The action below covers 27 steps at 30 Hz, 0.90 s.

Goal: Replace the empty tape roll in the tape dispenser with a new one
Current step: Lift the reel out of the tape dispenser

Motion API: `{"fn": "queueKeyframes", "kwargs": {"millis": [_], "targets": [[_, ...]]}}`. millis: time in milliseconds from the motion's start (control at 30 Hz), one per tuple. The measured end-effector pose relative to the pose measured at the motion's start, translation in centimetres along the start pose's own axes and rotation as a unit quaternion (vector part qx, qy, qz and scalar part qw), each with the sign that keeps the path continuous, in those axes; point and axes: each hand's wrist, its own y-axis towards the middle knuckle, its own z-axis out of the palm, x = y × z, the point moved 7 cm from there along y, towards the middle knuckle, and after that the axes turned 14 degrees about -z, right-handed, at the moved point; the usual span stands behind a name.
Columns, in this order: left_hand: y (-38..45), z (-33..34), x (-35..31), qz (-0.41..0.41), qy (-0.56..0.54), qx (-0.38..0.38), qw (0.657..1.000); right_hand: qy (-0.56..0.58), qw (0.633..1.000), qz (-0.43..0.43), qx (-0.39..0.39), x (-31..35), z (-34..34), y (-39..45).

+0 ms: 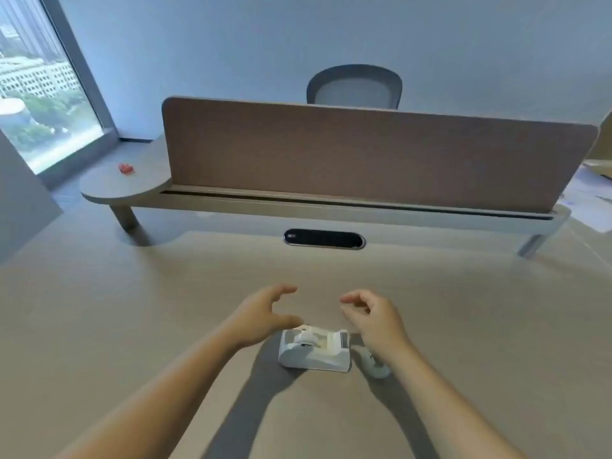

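I see the white tape dispenser [314, 351] sitting flat on the beige desk [132, 309], near the bottom centre of the view. A small pale spool [306, 337] sits in its cradle; I can't tell whether any tape is on it. Left hand [261, 314] hovers just left of and beyond the dispenser, fingers spread and curled, holding nothing, thumb close to the dispenser's far-left corner; contact unclear. Right hand [374, 318] hovers just right of the dispenser, fingers loosely curled, also empty. A round whitish tape roll [374, 366] lies on the desk just right of the dispenser, partly hidden under the right wrist. Well beyond the dispenser: a dark oval cable port [324, 239], a brown divider panel [364, 154].
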Motion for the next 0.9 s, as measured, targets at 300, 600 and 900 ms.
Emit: {"fn": "queueKeyframes", "kwargs": {"millis": [300,600,900], "targets": [[2.5,3.6,5.8,-0.046,-0.023,0.036,0.998,-0.170,0.980,-0.030,0.097,-3.4,5.5,0.2],[3.2,3.9,6.5,-0.027,-0.040,0.039,0.998,-0.227,0.966,-0.049,0.110,-4.1,6.5,0.5],[3.3,3.9,5.8,-0.017,-0.022,0.031,0.999,-0.219,0.967,-0.091,0.093,-3.8,7.1,0.1]]}}
